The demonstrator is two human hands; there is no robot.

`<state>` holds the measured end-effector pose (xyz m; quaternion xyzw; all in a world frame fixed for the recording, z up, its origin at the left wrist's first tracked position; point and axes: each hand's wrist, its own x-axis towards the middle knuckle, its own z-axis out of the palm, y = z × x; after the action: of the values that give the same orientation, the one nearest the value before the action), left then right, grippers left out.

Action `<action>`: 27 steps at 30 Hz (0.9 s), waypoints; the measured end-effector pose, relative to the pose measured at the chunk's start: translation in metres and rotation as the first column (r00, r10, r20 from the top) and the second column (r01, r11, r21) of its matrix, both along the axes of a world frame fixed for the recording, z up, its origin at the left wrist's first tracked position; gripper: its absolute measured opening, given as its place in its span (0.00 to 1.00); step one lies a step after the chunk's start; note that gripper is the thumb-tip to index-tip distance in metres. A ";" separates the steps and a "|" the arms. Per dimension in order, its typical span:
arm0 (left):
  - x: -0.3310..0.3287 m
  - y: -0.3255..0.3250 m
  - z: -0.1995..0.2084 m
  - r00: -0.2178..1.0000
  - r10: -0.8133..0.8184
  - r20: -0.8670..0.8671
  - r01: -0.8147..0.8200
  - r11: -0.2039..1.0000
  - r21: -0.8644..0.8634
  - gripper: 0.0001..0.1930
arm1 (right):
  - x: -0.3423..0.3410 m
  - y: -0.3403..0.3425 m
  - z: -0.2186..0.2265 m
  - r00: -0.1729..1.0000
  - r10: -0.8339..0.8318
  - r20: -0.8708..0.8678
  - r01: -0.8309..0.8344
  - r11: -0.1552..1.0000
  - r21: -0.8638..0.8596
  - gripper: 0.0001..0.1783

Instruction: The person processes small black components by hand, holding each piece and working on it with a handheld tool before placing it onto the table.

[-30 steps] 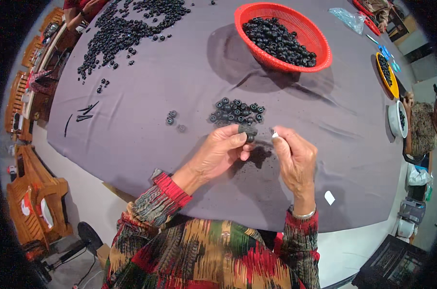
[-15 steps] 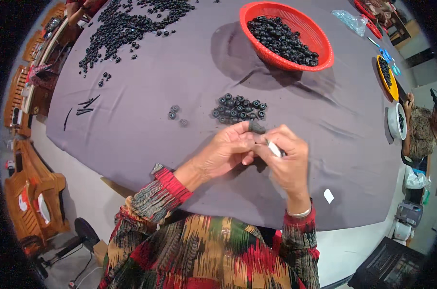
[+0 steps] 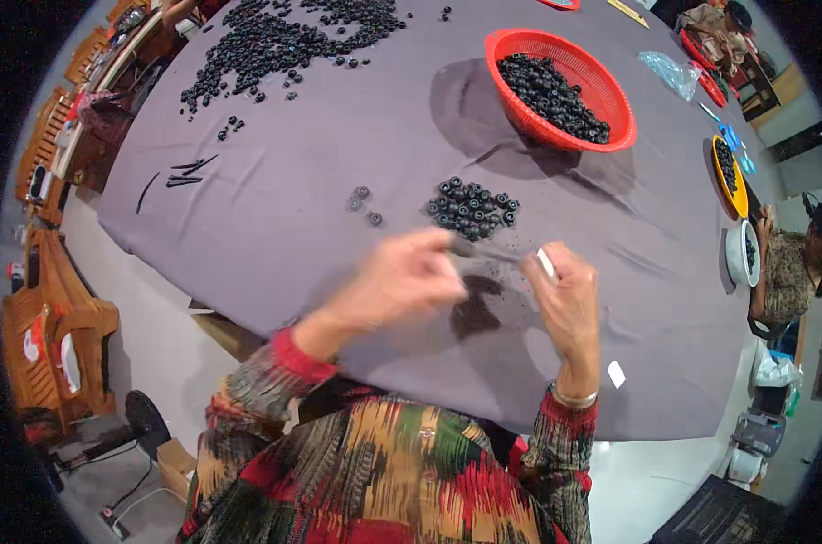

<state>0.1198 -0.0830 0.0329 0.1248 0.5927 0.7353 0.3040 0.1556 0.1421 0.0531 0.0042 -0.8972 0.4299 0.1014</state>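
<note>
Left hand (image 3: 409,279) and right hand (image 3: 567,292): fingers pinched on opposite ends of a thin dark strip (image 3: 489,254), held just short of the small pile of black rings (image 3: 472,208). Beyond the pile: red basket (image 3: 610,109) of rings. All on grey tabletop (image 3: 320,163).

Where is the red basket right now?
The red basket sits at the far right of the grey table in the head view, beyond the small pile of black rings.

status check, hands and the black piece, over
Left hand and right hand both pinched on a thin dark strip, blurred. Small pile of black round rings just beyond, apart. Nothing in the way.
</note>
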 end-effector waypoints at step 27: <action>-0.030 0.007 -0.008 0.999 -0.003 0.036 -0.003 0.989 0.149 0.10 | -0.019 -0.020 0.006 0.943 0.134 -0.306 -0.150 0.988 -0.032 0.09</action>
<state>0.0897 -0.0759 0.0246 0.1337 0.5306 0.7796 0.3046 0.1363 0.1217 0.0596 0.1318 -0.8563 0.4548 0.2064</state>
